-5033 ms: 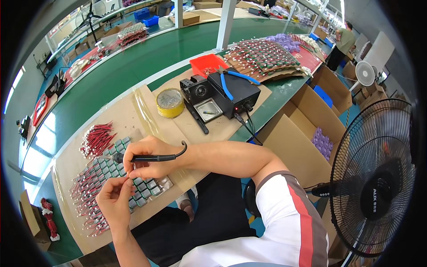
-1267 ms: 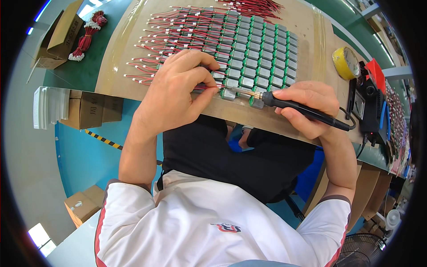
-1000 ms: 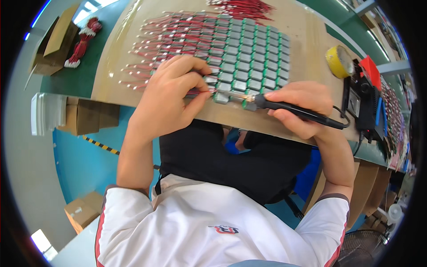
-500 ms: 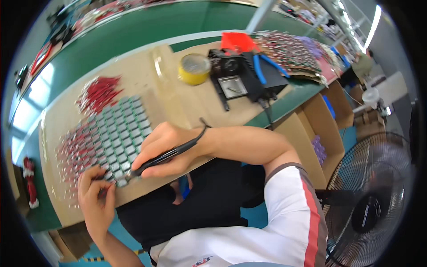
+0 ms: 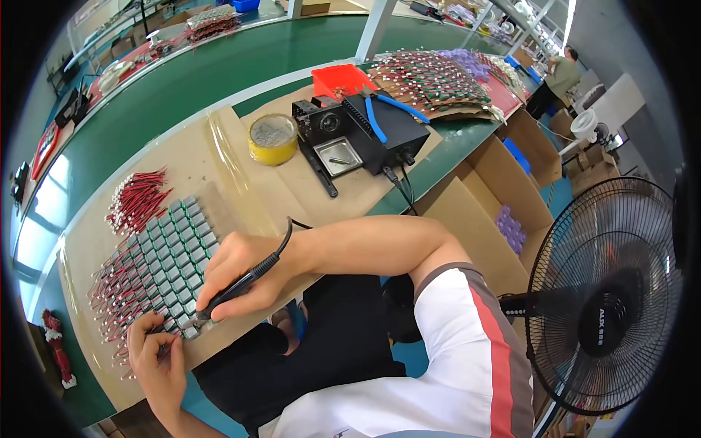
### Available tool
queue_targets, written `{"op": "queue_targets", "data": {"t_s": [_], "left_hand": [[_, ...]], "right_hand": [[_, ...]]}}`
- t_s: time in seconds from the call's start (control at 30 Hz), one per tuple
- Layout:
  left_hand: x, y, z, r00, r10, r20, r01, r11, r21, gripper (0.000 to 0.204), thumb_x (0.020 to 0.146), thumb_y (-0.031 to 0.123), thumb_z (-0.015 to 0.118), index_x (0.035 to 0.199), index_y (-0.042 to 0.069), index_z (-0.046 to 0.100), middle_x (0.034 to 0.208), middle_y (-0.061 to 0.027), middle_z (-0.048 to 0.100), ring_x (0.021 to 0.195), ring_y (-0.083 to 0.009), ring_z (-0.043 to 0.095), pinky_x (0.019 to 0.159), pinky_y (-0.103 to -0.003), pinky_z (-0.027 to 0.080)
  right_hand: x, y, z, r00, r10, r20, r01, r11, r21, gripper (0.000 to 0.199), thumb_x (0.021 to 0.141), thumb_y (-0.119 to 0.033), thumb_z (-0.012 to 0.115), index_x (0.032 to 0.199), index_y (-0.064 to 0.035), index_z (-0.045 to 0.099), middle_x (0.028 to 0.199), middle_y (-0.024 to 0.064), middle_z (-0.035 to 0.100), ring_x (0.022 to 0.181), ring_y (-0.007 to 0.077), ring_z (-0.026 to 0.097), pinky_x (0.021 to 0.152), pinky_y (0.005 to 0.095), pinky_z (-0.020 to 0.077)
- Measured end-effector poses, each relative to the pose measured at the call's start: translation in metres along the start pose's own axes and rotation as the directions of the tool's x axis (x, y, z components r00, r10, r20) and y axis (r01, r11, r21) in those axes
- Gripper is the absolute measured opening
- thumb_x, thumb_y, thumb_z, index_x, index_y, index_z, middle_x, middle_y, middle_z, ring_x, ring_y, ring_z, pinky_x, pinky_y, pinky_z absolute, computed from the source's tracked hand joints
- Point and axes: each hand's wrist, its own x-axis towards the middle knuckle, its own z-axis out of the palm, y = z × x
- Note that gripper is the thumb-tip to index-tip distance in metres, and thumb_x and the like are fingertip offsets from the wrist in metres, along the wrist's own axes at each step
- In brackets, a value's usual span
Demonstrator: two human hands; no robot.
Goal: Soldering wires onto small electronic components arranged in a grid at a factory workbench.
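My right hand (image 5: 244, 274) is closed around the black handle of a soldering iron (image 5: 235, 287), its cord trailing over my wrist. The iron slopes down to the near corner of a block of small silver-grey modules with green edges (image 5: 171, 252), set out in rows. Thin red wires (image 5: 117, 292) run from the block's left side. At that same corner my left hand (image 5: 157, 361) rests with fingers curled and pinched at the wire ends; what lies between them is too small to make out. The iron's tip is hidden beside the fingers.
Beyond the block lies a bundle of red wires with white ends (image 5: 139, 198). Further right stand a yellow-wrapped solder reel (image 5: 274, 140), a black soldering station (image 5: 387, 139), blue-handled pliers (image 5: 376, 120) and a red tray (image 5: 339, 79). Cardboard boxes (image 5: 467, 212) and a fan (image 5: 599, 306) are at my right.
The whole view has shifted, so the bench things appear lower and further left, and the picture is sharper. Both hands keep to the same corner of the block, the iron still held.
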Motion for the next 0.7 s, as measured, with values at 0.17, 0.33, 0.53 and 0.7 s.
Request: {"op": "queue_targets", "data": {"t_s": [0.17,0.33,0.53,0.7], "left_hand": [[-0.0018,-0.0011,0.0001,1.0,0.006,-0.002,-0.006,1.0,-0.009,0.016,0.078,-0.007,0.074,0.085,-0.003,0.06,0.116,-0.0207,0.064,0.109,-0.0363,0.063,0.098,-0.044,0.048],[0.0004,0.0016,0.001,1.0,0.011,0.01,-0.011,1.0,-0.009,0.016,0.078,-0.007,0.074,0.085,-0.003,0.06,0.116,-0.0205,0.064,0.11,-0.0365,0.063,0.098,-0.045,0.048],[-0.0012,0.0018,0.0004,1.0,0.015,0.019,-0.015,1.0,-0.012,0.016,0.079,-0.007,0.074,0.086,-0.002,0.06,0.118,-0.0209,0.065,0.113,-0.0371,0.063,0.1,-0.046,0.048],[-0.0079,0.0013,-0.005,0.999,-0.035,0.015,0.035,0.999,-0.021,0.015,0.08,-0.007,0.074,0.087,-0.002,0.062,0.118,-0.0204,0.065,0.118,-0.0398,0.064,0.103,-0.048,0.048]], "right_hand": [[-0.0009,-0.0003,0.0004,1.0,0.013,-0.011,-0.012,1.0,0.023,0.016,0.086,-0.013,0.084,0.1,-0.0057,0.082,0.085,0.0095,0.079,0.07,0.0241,0.075,0.064,0.0337,0.0587],[-0.0024,-0.0013,-0.0009,1.0,0.013,-0.012,-0.012,1.0,0.018,0.017,0.085,-0.012,0.084,0.1,-0.0055,0.082,0.086,0.0103,0.079,0.072,0.0247,0.076,0.064,0.0341,0.059],[-0.0038,-0.001,-0.0002,1.0,-0.001,-0.02,0.001,1.0,0.024,0.018,0.084,-0.012,0.085,0.101,-0.0058,0.081,0.087,0.0103,0.079,0.073,0.025,0.076,0.065,0.034,0.0593],[-0.0001,0.002,0.0049,1.0,-0.012,-0.019,0.013,1.0,0.026,0.018,0.085,-0.013,0.084,0.101,-0.0062,0.081,0.087,0.0106,0.079,0.072,0.0259,0.075,0.065,0.0348,0.0593]]}}
